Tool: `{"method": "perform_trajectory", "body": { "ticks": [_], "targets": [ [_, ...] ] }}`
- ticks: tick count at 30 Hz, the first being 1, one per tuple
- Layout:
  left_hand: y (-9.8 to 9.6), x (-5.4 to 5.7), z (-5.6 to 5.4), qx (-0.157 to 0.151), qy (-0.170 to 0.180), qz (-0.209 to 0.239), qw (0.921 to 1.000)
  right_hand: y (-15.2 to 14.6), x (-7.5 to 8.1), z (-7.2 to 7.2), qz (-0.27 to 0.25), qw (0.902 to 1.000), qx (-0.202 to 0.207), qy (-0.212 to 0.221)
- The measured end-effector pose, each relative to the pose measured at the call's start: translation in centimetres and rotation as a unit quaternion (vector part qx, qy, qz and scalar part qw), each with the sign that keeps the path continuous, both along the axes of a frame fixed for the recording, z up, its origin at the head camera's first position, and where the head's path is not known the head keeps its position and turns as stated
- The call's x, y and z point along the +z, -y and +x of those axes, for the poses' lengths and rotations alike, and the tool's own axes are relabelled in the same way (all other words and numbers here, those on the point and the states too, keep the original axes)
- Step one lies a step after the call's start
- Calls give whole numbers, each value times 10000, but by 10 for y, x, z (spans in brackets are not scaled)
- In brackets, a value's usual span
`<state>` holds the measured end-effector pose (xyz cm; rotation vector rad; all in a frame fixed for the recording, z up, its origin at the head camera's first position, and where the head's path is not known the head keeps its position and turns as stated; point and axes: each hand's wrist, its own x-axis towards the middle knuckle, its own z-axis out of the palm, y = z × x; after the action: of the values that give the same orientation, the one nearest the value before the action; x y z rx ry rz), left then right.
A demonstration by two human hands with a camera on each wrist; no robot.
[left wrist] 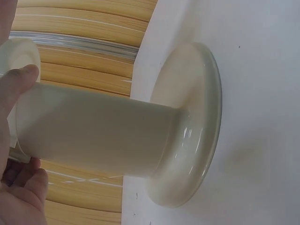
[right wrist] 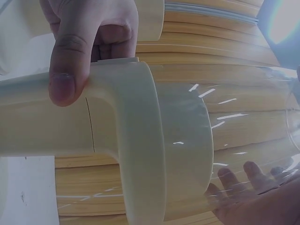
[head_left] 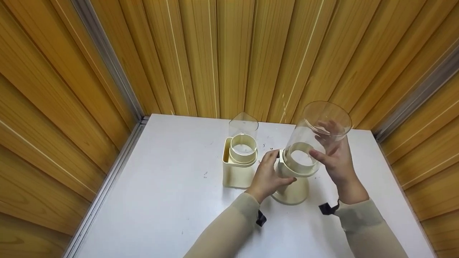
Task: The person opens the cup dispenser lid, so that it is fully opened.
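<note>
A cream stand (left wrist: 103, 126) rises from a round flared base (left wrist: 187, 154) on the white table and widens into a ring-shaped collar (right wrist: 145, 154) at its top. My left hand (head_left: 267, 175) grips it just below that collar, thumb across the near side and fingers behind. Over the inner ring fits the lower end of a clear cylinder (right wrist: 253, 108), its wide mouth pointing up and away. My right hand (head_left: 337, 165) holds this cylinder from the right, thumb in front; its other fingers show through the clear wall in the right wrist view.
Just left of my left hand stands a cream box-shaped holder (head_left: 236, 175) with a round ring (head_left: 243, 154) on top. Behind that ring rises a clear piece (head_left: 244, 123) with a curved upper edge. Wood-patterned panels (head_left: 229, 61) enclose the white table (head_left: 161, 186).
</note>
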<state>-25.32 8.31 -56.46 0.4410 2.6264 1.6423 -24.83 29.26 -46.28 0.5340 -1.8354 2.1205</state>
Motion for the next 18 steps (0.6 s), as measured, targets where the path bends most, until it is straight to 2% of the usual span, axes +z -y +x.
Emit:
{"method": "perform_trajectory", "body": {
  "ticks": [10,18],
  "targets": [
    [0,-5,1,-107,-29,266,9996,1,3,-4,24,9999,79,-58],
    [-2,-5,2,-7,114,149,9998,-2,3,-11,3,9999,145,-5]
  ]
}}
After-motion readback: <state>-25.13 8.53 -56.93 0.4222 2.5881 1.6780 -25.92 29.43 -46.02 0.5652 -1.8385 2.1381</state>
